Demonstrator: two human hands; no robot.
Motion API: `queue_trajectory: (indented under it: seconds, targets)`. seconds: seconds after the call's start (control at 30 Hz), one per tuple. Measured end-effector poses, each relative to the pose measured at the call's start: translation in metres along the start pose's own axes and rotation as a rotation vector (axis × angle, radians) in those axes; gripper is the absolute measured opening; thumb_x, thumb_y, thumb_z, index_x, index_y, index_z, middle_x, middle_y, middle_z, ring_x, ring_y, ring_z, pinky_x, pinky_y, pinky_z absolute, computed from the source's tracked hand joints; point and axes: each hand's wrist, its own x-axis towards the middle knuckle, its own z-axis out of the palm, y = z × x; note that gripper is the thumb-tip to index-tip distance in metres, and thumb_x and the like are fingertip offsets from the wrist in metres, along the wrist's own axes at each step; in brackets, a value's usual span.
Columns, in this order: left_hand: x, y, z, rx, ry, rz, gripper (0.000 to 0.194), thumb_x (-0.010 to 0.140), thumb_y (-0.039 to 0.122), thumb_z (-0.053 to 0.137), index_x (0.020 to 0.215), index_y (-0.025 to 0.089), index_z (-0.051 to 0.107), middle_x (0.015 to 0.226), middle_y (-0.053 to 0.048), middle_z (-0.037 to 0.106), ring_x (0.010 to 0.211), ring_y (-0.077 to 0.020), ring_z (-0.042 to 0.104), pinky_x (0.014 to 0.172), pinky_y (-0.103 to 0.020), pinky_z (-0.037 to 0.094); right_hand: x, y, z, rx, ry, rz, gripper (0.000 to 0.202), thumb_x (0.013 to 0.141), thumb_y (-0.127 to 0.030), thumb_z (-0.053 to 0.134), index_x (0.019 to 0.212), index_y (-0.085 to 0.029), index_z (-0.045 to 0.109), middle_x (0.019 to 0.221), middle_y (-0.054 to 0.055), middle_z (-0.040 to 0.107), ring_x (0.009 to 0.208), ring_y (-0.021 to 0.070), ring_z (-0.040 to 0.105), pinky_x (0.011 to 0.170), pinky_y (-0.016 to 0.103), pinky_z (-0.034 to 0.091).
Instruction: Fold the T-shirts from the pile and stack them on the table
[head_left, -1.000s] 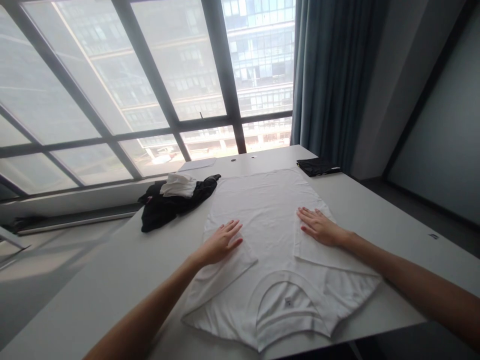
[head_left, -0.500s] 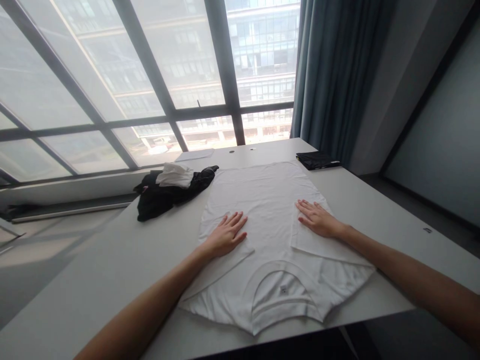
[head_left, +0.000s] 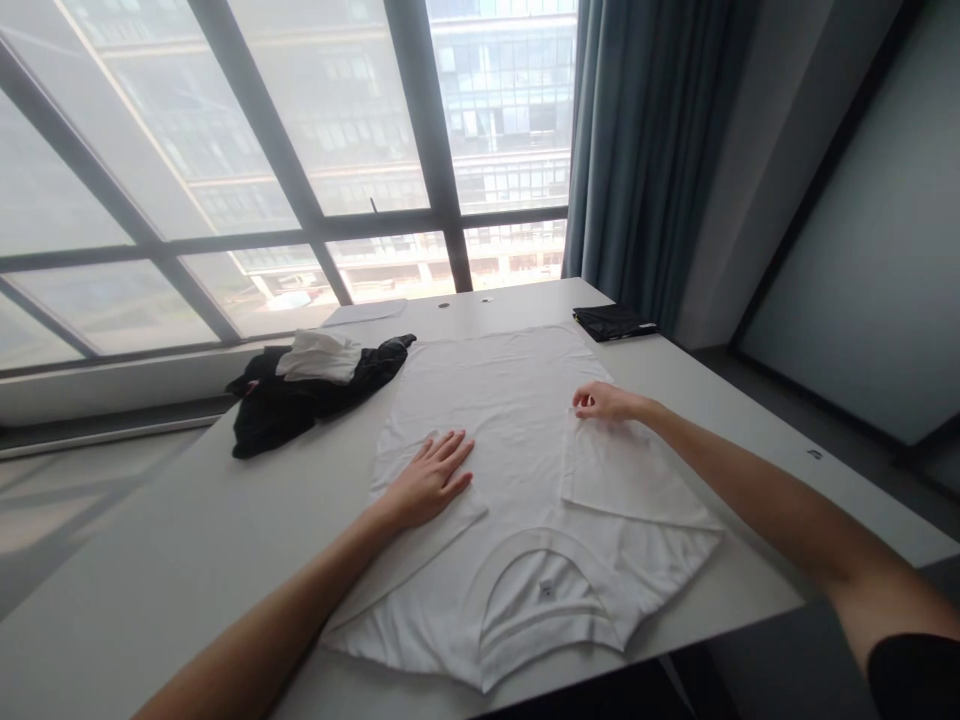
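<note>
A white T-shirt point(head_left: 517, 440) lies spread on the table, its neckline toward me and both sleeves folded inward over the body. My left hand point(head_left: 429, 480) rests flat on the folded left sleeve, fingers stretched out. At the far edge of the folded right sleeve point(head_left: 622, 475), my right hand point(head_left: 609, 402) has its fingers curled in a pinch on the fabric. The fingertips are partly hidden. A small label point(head_left: 546, 589) shows inside the collar.
On the white table point(head_left: 187, 560), a heap of black clothing point(head_left: 300, 405) with a white cloth point(head_left: 321, 356) on top lies at the left. A folded black garment point(head_left: 611, 321) sits at the far right. Behind stand large windows and a blue-grey curtain point(head_left: 645, 150).
My right hand has gone from lying flat on the right sleeve to pinching its far edge. My left hand stays flat on the shirt. The view has shifted slightly to the right.
</note>
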Motion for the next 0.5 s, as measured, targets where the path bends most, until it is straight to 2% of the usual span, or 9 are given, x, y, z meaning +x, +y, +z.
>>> queue_trajectory:
  seconds: [0.17,0.27,0.4,0.5]
  targets:
    - [0.001,-0.004,0.004,0.017,0.004,0.008,0.066,0.105,0.059,0.03,0.159,0.021,0.036,0.166,-0.011,0.026,0.154,-0.0292,0.023,0.125,-0.053,0.02,0.022,0.001,-0.012,0.026,-0.154,0.05,0.033,0.066,-0.044,0.082,0.082,-0.016,0.074,0.078,0.001,0.072,0.068,0.0142,0.06,0.056,0.021,0.041]
    - [0.002,-0.005,0.004,0.011,0.011,0.01,0.066,0.105,0.06,0.029,0.159,0.023,0.036,0.166,-0.01,0.027,0.154,-0.0292,0.023,0.125,-0.053,0.021,0.029,0.003,-0.021,0.078,-0.229,0.069,0.04,0.06,-0.05,0.084,0.08,-0.017,0.073,0.075,0.001,0.069,0.067,0.0143,0.058,0.055,0.022,0.039]
    - [0.002,-0.003,0.003,0.012,-0.002,0.0,0.067,0.105,0.061,0.029,0.159,0.022,0.036,0.166,-0.01,0.027,0.154,-0.029,0.024,0.125,-0.053,0.02,0.033,0.004,-0.026,0.081,-0.264,0.067,0.044,0.059,-0.055,0.083,0.081,-0.018,0.075,0.071,0.001,0.068,0.067,0.0151,0.057,0.055,0.023,0.038]
    - [0.002,-0.002,0.003,0.017,-0.006,-0.006,0.067,0.105,0.06,0.029,0.159,0.022,0.036,0.167,-0.01,0.026,0.154,-0.0287,0.023,0.125,-0.052,0.019,0.034,0.004,-0.024,0.038,-0.225,0.067,0.041,0.059,-0.054,0.083,0.078,-0.018,0.075,0.073,0.002,0.07,0.069,0.0162,0.059,0.056,0.023,0.039]
